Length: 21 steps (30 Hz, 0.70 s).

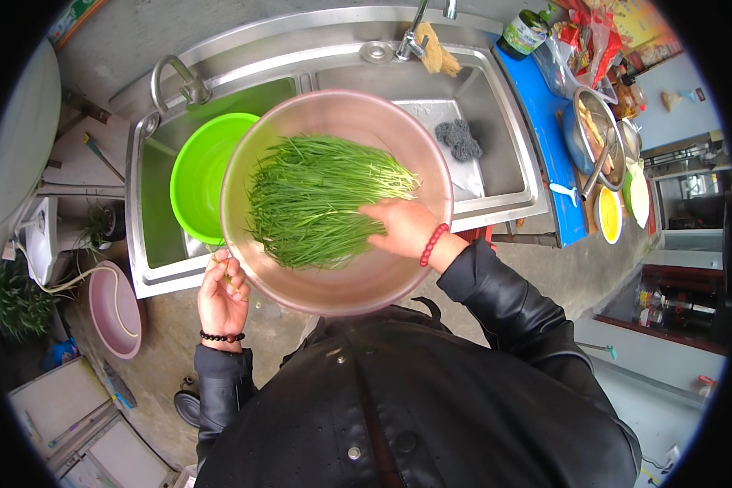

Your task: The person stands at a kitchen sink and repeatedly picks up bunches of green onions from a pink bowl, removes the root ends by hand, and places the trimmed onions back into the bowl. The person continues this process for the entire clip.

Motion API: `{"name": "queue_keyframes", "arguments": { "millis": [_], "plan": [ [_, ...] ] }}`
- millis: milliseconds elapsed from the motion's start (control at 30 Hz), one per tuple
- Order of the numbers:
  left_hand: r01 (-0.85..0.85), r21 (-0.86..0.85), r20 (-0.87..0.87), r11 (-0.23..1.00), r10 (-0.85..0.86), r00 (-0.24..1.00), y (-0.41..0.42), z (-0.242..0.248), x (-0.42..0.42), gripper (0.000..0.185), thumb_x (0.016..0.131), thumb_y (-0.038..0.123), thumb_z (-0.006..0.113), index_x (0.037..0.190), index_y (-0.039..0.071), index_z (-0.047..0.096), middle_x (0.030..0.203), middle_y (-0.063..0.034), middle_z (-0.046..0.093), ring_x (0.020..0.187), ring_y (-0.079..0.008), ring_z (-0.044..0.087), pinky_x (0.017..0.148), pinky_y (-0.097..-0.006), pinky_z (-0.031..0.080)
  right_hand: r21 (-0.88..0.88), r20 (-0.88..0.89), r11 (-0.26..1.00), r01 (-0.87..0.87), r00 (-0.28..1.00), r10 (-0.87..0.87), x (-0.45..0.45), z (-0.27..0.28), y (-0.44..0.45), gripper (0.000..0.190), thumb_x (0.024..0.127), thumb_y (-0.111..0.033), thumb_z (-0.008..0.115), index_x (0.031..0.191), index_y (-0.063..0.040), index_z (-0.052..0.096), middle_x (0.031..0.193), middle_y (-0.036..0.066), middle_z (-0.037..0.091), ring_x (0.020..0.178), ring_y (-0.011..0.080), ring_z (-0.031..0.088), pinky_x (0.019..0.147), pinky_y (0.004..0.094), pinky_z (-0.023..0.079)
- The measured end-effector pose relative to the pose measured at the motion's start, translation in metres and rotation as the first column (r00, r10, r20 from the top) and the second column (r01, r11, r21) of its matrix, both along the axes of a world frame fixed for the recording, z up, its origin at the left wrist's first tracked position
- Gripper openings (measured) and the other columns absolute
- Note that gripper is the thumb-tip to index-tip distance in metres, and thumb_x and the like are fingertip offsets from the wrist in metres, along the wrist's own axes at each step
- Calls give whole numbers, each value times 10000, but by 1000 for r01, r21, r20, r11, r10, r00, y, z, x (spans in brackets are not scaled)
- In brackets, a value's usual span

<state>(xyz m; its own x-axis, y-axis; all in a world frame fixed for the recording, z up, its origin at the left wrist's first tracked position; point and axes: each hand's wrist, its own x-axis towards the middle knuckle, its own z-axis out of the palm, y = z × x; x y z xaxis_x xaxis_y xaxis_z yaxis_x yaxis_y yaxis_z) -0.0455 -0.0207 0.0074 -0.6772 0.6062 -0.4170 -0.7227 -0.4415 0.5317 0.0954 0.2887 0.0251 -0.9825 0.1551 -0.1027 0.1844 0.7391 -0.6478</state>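
Observation:
A large pinkish plastic basin rests across the front of a steel double sink, holding a thick heap of green Chinese chives with pale stem ends to the right. My right hand, with a red bead bracelet, reaches into the basin and its fingers touch the chives near the stems; whether they pinch any is hidden. Outside the basin's left rim, my left hand has curled fingers around a few thin yellowish-green blades. Beside it, a bright green plastic basin stands in the left sink bowl.
Two faucets, one a curved tap, rise behind the steel sink. A dark scouring pad lies in the right bowl. On the blue board are a green bottle, a white peeler and a metal bowl of food.

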Motion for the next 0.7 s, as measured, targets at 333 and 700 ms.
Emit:
{"name": "queue_keyframes", "arguments": {
  "millis": [333, 700],
  "plan": [
    [4, -101, -11, 995, -5, 1000, 4, -16, 9, 189, 899, 131, 539, 1080, 82, 527, 796, -11, 508, 574, -75, 409, 482, -196, 343, 246, 130, 969, -35, 991, 3, -50, -63, -5, 656, 744, -212, 716, 1346, -74, 495, 1396, 164, 471, 1281, 335, 447, 1052, 437, 378],
    [-56, -159, -9, 986, 55, 998, 5, -19, 13, 194, 889, 115, 531, 1079, 72, 532, 778, -9, 523, 522, -74, 387, 469, -197, 326, -164, 367, 850, -500, 770, 523, 0, -54, -23, 369, 787, -178, 668, 1135, -56, 655, 1184, 120, 615, 1135, 317, 551, 964, 403, 454]
  ]
}}
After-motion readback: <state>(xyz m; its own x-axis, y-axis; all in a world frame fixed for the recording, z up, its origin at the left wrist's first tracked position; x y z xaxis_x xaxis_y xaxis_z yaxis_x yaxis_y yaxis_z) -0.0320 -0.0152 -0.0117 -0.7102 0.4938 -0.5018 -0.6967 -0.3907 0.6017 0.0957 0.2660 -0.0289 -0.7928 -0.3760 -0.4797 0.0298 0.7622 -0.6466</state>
